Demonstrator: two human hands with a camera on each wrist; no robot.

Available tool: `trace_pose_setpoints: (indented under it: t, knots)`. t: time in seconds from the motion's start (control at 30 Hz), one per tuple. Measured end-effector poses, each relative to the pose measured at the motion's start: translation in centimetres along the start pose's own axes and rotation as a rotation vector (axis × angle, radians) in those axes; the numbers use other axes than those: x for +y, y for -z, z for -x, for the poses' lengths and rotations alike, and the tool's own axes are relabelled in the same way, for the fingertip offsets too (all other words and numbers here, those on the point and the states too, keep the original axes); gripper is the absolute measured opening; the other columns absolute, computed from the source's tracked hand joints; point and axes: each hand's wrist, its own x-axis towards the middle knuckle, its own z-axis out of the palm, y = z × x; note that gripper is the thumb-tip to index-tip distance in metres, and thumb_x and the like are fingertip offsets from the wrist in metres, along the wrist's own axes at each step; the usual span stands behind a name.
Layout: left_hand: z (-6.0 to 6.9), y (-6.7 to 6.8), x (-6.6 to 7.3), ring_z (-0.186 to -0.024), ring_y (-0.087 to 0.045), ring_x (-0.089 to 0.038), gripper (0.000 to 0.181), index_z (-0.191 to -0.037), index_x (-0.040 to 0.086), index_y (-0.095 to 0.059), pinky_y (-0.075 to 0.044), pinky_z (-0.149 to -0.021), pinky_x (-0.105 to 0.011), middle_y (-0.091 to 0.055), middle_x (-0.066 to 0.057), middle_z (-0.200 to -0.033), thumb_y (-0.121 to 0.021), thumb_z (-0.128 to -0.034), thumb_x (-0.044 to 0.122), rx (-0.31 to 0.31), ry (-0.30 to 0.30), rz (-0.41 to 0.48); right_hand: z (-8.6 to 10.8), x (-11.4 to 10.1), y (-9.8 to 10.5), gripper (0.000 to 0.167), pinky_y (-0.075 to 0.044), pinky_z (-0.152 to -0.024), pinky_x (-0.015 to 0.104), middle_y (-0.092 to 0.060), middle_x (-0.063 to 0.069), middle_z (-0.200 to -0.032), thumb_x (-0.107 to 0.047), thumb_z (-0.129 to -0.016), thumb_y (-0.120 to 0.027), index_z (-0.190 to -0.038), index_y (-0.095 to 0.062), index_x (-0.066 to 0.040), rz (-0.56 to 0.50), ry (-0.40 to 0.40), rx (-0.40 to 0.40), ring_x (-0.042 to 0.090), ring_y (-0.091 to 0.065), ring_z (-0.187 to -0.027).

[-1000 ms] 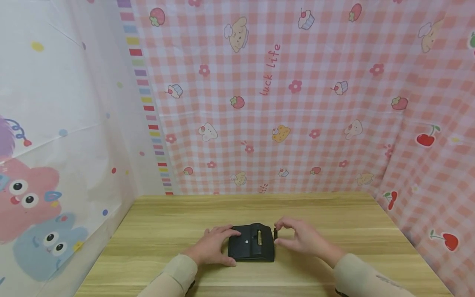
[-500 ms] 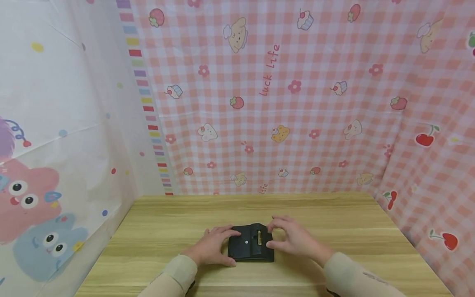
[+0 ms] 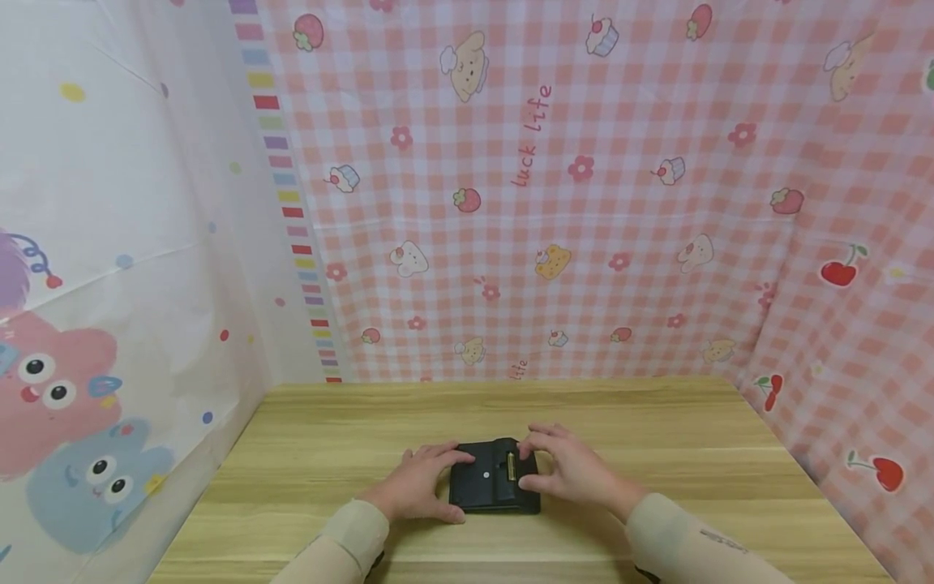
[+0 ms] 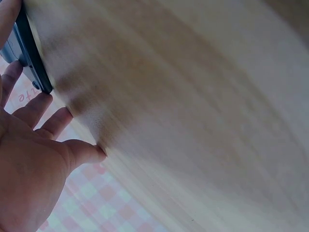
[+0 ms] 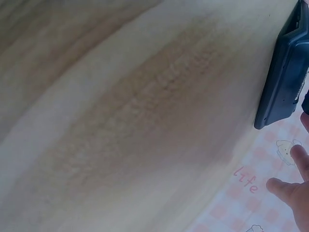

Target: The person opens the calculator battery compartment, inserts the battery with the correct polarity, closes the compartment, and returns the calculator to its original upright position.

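A flat black electronic device [image 3: 473,491] lies on the table with its battery bay facing up. A gold-coloured battery [image 3: 511,466] shows in the bay on its raised right part. My left hand [image 3: 419,485] rests at the device's left side, index finger on top and thumb by the front corner; the left wrist view shows its fingers spread and fairly straight. Over the right part of the device, my right hand [image 3: 572,470] pinches a small black battery cover [image 5: 306,104] between thumb and index finger. The fingers mostly hide that cover in the head view.
The wood-grain table [image 3: 350,430] extends around the device on all sides. Behind it hangs a pink checked cloth [image 3: 584,219] with printed figures, and a white printed cloth [image 3: 160,268] hangs at the left.
My right hand has moved left with the small cover, from beside the device to over its right part, near the battery. The left hand and the device have stayed put.
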Motion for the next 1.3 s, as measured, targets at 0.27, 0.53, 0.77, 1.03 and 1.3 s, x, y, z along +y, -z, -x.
trace_pose_setpoints:
  t: [0.27,0.53,0.77,1.03,1.3]
  knots:
    - [-0.1,0.1,0.1,-0.156,-0.038,-0.049,0.084,-0.153,0.031,-0.056,-0.021,-0.121,-0.084,-0.039,-0.017,-0.171,-0.094,-0.08,0.046,-0.001,-0.004,-0.01,-0.3,-0.1,-0.1,0.031,-0.048,-0.109,0.073,-0.07,0.016,-0.143,-0.034,-0.088,-0.089,-0.107,-0.067,-0.025,0.007,-0.022,-0.013,0.047,-0.057,-0.141]
    - [0.0,0.0,0.1,-0.156,-0.037,-0.049,0.083,-0.153,0.031,-0.056,-0.02,-0.121,-0.084,-0.039,-0.017,-0.171,-0.094,-0.0807,0.046,-0.004,-0.006,0.0,-0.6,0.2,-0.4,0.034,-0.05,-0.111,0.067,-0.072,0.007,-0.136,-0.034,-0.088,-0.089,-0.113,-0.069,-0.023,0.022,-0.03,-0.017,0.039,-0.061,-0.136]
    - [-0.1,0.0,0.0,-0.156,-0.037,-0.049,0.083,-0.153,0.032,-0.056,-0.02,-0.121,-0.083,-0.039,-0.016,-0.171,-0.094,-0.0804,0.046,-0.004,0.0,0.0,-0.9,0.4,-0.4,0.034,-0.054,-0.107,0.06,-0.073,0.002,-0.129,-0.034,-0.089,-0.089,-0.115,-0.07,-0.022,0.026,-0.025,-0.029,0.03,-0.067,-0.125]
    - [-0.1,-0.1,-0.2,-0.156,-0.037,-0.049,0.084,-0.153,0.03,-0.056,-0.02,-0.122,-0.083,-0.039,-0.016,-0.171,-0.094,-0.0804,0.046,-0.003,-0.004,0.007,-1.1,-0.2,0.0,0.043,-0.055,-0.108,0.056,-0.075,0.003,-0.128,-0.032,-0.088,-0.09,-0.123,-0.071,-0.018,0.037,-0.04,-0.042,0.027,-0.07,-0.124]
    - [-0.1,0.0,-0.2,-0.157,-0.036,-0.049,0.084,-0.154,0.032,-0.055,-0.019,-0.121,-0.084,-0.039,-0.016,-0.171,-0.093,-0.0806,0.047,-0.005,-0.006,0.01,-1.4,-0.3,0.1,0.042,-0.054,-0.109,0.057,-0.076,0.002,-0.129,-0.033,-0.088,-0.089,-0.124,-0.072,-0.019,0.054,-0.044,-0.073,0.028,-0.068,-0.125]
